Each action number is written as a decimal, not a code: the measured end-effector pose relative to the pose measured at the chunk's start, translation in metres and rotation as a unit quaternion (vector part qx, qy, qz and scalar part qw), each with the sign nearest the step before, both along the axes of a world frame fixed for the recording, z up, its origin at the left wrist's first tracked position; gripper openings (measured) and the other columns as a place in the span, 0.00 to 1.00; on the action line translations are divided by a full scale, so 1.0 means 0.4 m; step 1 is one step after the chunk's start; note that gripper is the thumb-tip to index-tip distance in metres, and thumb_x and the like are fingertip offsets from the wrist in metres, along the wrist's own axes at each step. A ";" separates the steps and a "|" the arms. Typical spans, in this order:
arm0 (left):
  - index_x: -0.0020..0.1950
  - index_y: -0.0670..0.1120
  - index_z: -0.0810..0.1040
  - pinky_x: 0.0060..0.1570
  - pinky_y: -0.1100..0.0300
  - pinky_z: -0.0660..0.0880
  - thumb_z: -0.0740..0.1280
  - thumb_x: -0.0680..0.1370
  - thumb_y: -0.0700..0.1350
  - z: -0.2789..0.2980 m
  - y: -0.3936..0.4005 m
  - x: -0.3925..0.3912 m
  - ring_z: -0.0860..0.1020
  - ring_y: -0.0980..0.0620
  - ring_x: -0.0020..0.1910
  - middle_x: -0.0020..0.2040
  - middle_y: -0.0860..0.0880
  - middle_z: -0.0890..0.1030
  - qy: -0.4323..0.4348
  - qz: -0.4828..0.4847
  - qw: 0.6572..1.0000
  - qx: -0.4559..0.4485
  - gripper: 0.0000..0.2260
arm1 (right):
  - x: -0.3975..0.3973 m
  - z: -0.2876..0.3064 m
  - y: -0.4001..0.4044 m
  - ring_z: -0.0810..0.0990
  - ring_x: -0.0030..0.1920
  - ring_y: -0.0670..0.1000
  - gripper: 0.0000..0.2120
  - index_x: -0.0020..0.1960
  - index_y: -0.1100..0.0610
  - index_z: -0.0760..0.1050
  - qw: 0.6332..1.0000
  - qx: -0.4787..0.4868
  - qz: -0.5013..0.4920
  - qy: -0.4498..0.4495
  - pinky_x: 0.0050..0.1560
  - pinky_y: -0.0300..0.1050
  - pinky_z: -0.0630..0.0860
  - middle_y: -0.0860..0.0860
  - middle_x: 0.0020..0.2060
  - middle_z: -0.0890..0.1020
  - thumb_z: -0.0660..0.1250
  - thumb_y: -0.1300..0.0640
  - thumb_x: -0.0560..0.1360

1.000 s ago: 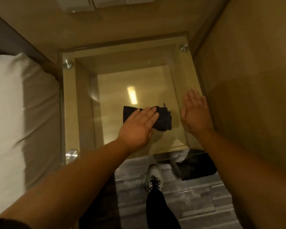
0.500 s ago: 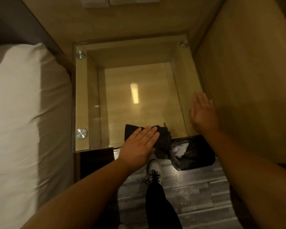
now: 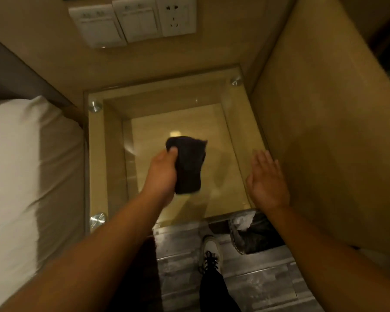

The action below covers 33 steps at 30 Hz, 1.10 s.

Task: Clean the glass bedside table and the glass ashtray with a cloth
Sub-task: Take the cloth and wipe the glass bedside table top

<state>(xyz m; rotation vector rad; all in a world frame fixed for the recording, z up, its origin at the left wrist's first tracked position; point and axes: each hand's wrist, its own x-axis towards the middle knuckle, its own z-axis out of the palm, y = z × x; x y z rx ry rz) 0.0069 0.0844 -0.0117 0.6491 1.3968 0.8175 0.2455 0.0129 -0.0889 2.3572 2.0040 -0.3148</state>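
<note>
The glass bedside table lies below me, a clear top with round metal studs at its corners over a beige frame. My left hand grips a dark folded cloth, lifted off the glass over the middle of the top, thumb on the cloth's upper left corner. My right hand is flat with straight fingers over the table's right edge, holding nothing. No ashtray shows in the head view.
A white pillow and bed lie along the left. A padded beige wall panel stands tight on the right. Wall switches and a socket sit behind the table. A waste bin and my shoe are on the grey floor in front.
My left hand went from pressing flat on the cloth near the front edge to gripping it and lifting it toward the table's middle. My right hand stayed open at the right edge.
</note>
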 end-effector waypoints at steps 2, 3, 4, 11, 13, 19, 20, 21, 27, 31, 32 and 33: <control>0.53 0.48 0.78 0.58 0.45 0.76 0.57 0.82 0.47 0.013 0.143 0.055 0.80 0.45 0.53 0.52 0.45 0.82 0.078 -0.016 0.993 0.088 0.10 | 0.000 0.001 0.002 0.55 0.76 0.55 0.30 0.76 0.60 0.55 1.000 -0.011 -0.003 -0.007 0.74 0.55 0.51 0.57 0.75 0.59 0.43 0.50 0.76; 0.58 0.48 0.77 0.59 0.47 0.75 0.57 0.82 0.47 0.015 0.213 0.085 0.79 0.46 0.55 0.55 0.44 0.81 0.125 -0.042 0.981 0.145 0.11 | 0.001 0.002 0.003 0.56 0.75 0.55 0.29 0.75 0.60 0.57 1.000 -0.011 -0.002 -0.010 0.74 0.56 0.53 0.57 0.75 0.61 0.45 0.50 0.76; 0.63 0.47 0.75 0.59 0.51 0.74 0.56 0.83 0.47 0.013 0.282 0.118 0.77 0.46 0.57 0.57 0.44 0.80 0.175 -0.079 0.962 0.196 0.13 | 0.001 0.002 0.002 0.58 0.75 0.56 0.29 0.74 0.61 0.58 1.000 -0.010 -0.001 -0.012 0.73 0.57 0.55 0.58 0.74 0.62 0.46 0.51 0.76; 0.77 0.45 0.56 0.72 0.50 0.58 0.52 0.83 0.49 -0.145 0.545 0.326 0.59 0.43 0.74 0.76 0.41 0.60 0.479 -0.450 0.690 0.303 0.22 | 0.008 -0.020 -0.004 0.55 0.75 0.57 0.29 0.75 0.60 0.59 1.000 0.012 0.009 -0.016 0.73 0.58 0.54 0.58 0.74 0.60 0.50 0.50 0.76; 0.78 0.47 0.53 0.75 0.49 0.48 0.50 0.84 0.49 -0.181 0.532 0.331 0.51 0.45 0.77 0.79 0.44 0.52 0.543 -0.466 0.616 0.329 0.22 | 0.006 -0.023 -0.007 0.55 0.75 0.57 0.28 0.74 0.61 0.60 1.000 0.017 0.010 -0.004 0.73 0.59 0.56 0.59 0.74 0.61 0.50 0.51 0.77; 0.77 0.48 0.56 0.74 0.48 0.49 0.54 0.82 0.48 -0.189 0.400 0.267 0.54 0.44 0.76 0.78 0.44 0.55 0.535 -0.467 0.590 0.385 0.23 | 0.002 -0.009 -0.005 0.60 0.74 0.58 0.28 0.72 0.62 0.63 1.000 0.017 0.010 0.019 0.72 0.60 0.57 0.60 0.73 0.64 0.50 0.52 0.74; 0.77 0.48 0.56 0.74 0.48 0.49 0.54 0.82 0.49 -0.189 0.358 0.256 0.55 0.44 0.76 0.78 0.45 0.56 0.532 -0.467 0.593 0.384 0.23 | 0.001 -0.006 -0.006 0.60 0.74 0.58 0.29 0.72 0.62 0.63 1.000 0.017 0.010 0.020 0.72 0.59 0.56 0.59 0.73 0.64 0.50 0.53 0.74; 0.77 0.48 0.57 0.74 0.48 0.49 0.54 0.82 0.49 -0.190 0.315 0.244 0.55 0.45 0.76 0.78 0.45 0.56 0.532 -0.470 0.592 0.383 0.23 | 0.000 -0.003 -0.005 0.60 0.74 0.58 0.29 0.73 0.62 0.63 1.000 0.016 0.008 0.023 0.73 0.59 0.55 0.59 0.73 0.63 0.49 0.53 0.73; 0.77 0.50 0.57 0.74 0.51 0.46 0.55 0.81 0.51 -0.198 0.036 0.149 0.54 0.48 0.76 0.78 0.47 0.56 0.520 -0.494 0.583 0.383 0.24 | 0.008 -0.002 -0.007 0.53 0.76 0.55 0.29 0.75 0.61 0.58 0.997 0.021 0.002 0.071 0.74 0.51 0.45 0.57 0.75 0.59 0.46 0.56 0.74; 0.76 0.50 0.58 0.73 0.51 0.45 0.54 0.81 0.52 -0.195 -0.123 0.099 0.54 0.47 0.77 0.78 0.47 0.58 0.518 -0.509 0.571 0.382 0.24 | 0.014 0.007 -0.008 0.60 0.74 0.57 0.26 0.71 0.63 0.65 0.985 0.079 -0.037 0.151 0.74 0.52 0.52 0.59 0.72 0.66 0.50 0.58 0.75; 0.76 0.49 0.58 0.73 0.51 0.45 0.55 0.81 0.52 -0.192 -0.153 0.089 0.54 0.47 0.77 0.78 0.47 0.58 0.518 -0.510 0.570 0.382 0.24 | 0.014 0.011 -0.008 0.62 0.73 0.58 0.26 0.71 0.63 0.66 0.981 0.088 -0.043 0.165 0.73 0.52 0.53 0.60 0.71 0.67 0.50 0.59 0.74; 0.76 0.49 0.58 0.73 0.50 0.45 0.55 0.80 0.52 -0.191 -0.181 0.080 0.54 0.47 0.76 0.78 0.47 0.58 0.517 -0.511 0.570 0.383 0.24 | 0.013 0.015 -0.010 0.62 0.73 0.58 0.26 0.70 0.63 0.66 0.979 0.092 -0.048 0.178 0.73 0.52 0.54 0.60 0.71 0.68 0.50 0.59 0.73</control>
